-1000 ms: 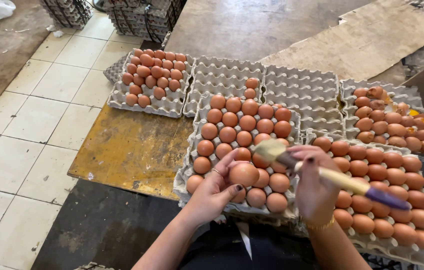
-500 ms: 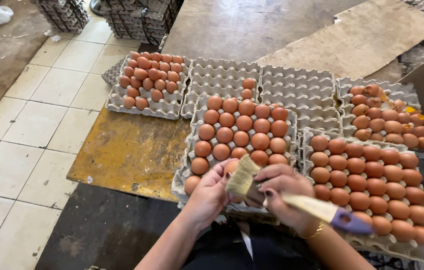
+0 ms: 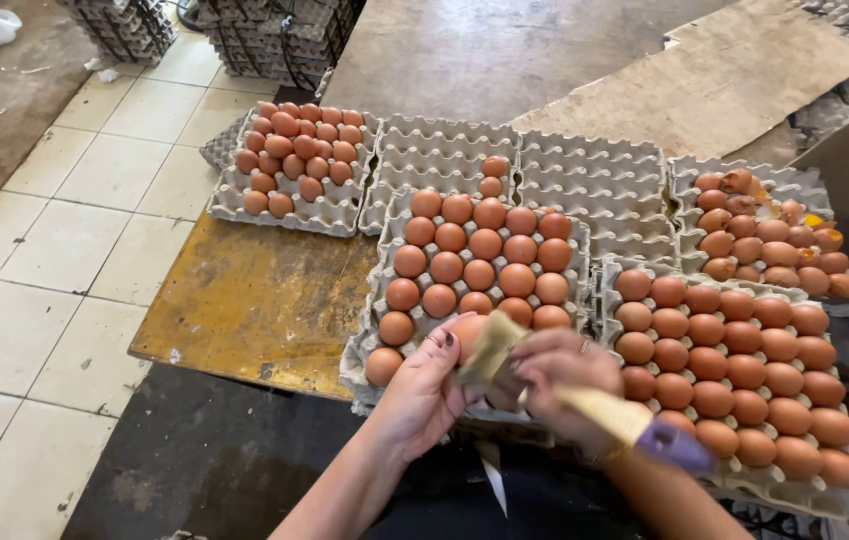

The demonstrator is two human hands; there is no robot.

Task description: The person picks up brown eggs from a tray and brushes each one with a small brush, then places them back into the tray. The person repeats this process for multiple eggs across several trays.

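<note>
My left hand (image 3: pixel 427 390) holds a brown egg (image 3: pixel 467 332) just above the near edge of the middle egg tray (image 3: pixel 386 243). My right hand (image 3: pixel 562 380) grips a paintbrush (image 3: pixel 595 405) with a pale wooden handle and a purple end. Its bristles (image 3: pixel 493 345) lie against the egg in my left hand. The middle tray is nearly full of brown eggs (image 3: pixel 486 245).
A full tray of brown eggs (image 3: pixel 725 360) lies to the right, another tray (image 3: pixel 770 230) behind it, a partly filled one (image 3: pixel 295 160) at the far left. Empty grey trays (image 3: pixel 585 180) sit at the back. All rest on a worn yellow board (image 3: pixel 245 300). Stacked trays (image 3: pixel 275 35) stand on the tiled floor.
My right hand has swung the brush from pointing up-left over the tray to lying low, bristles now on the egg. My left hand has kept the egg at the tray's near edge.
</note>
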